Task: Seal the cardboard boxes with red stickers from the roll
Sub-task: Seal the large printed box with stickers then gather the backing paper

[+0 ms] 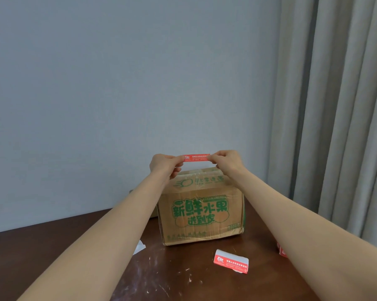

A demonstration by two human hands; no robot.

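The left hand (164, 165) and right hand (225, 160) each pinch an end of a red sticker (196, 157), stretched flat just above the cardboard box (201, 213); next, likely lower it squarely across the top flap seam

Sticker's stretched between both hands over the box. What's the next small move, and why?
Probably lower the red sticker onto the top of the cardboard box: the left hand and right hand pinch its ends taut above the flaps, not yet touching them.
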